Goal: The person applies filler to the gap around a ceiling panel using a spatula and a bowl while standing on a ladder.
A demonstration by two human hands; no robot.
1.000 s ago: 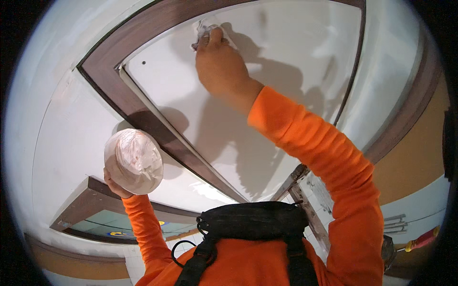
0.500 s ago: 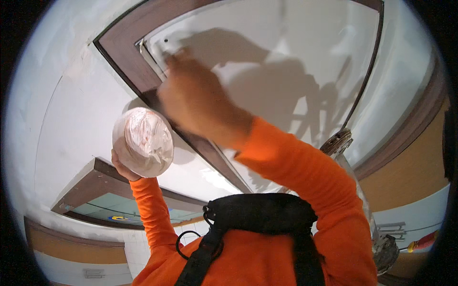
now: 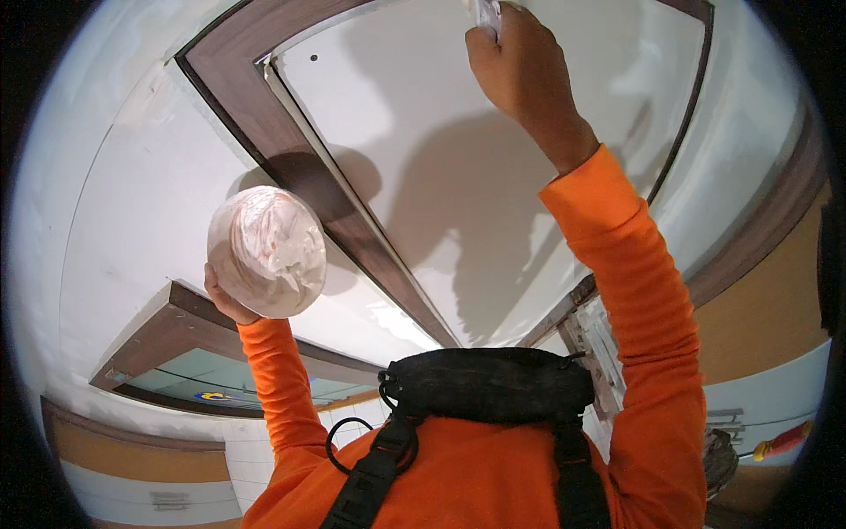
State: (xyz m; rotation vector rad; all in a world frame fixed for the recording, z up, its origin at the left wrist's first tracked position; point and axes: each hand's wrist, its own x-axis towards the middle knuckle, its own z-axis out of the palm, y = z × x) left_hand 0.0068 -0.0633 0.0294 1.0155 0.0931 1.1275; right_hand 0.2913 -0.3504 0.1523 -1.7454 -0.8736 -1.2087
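Observation:
My left hand (image 3: pixel 227 295) is closed round the side of a round bowl (image 3: pixel 231 273), holding it tilted so that the pinkish-white paste (image 3: pixel 275 234) inside shows. Higher up, in front of a white panel (image 3: pixel 423 75), my right hand (image 3: pixel 529 70) grips a small white-smeared tool (image 3: pixel 485 14). The picture's upper edge cuts the tool off, so its kind cannot be made out. A brown wooden frame (image 3: pixel 242 53) with dark edging borders the panel. One small dark hole (image 3: pixel 314 58) shows near the panel's upper left corner.
At lower left a brown-framed window or opening (image 3: pixel 163 331) juts from the white wall (image 3: pixel 123 212). On the right, behind my arm, stand paint-crusted boards (image 3: pixel 592 339). A red-and-yellow tool handle (image 3: pixel 782 443) sticks out at lower right. My shadow falls on the panel.
My right hand has swung from the panel's upper left corner up and to the right, uncovering the corner. The left hand with the bowl has barely moved, rising slightly.

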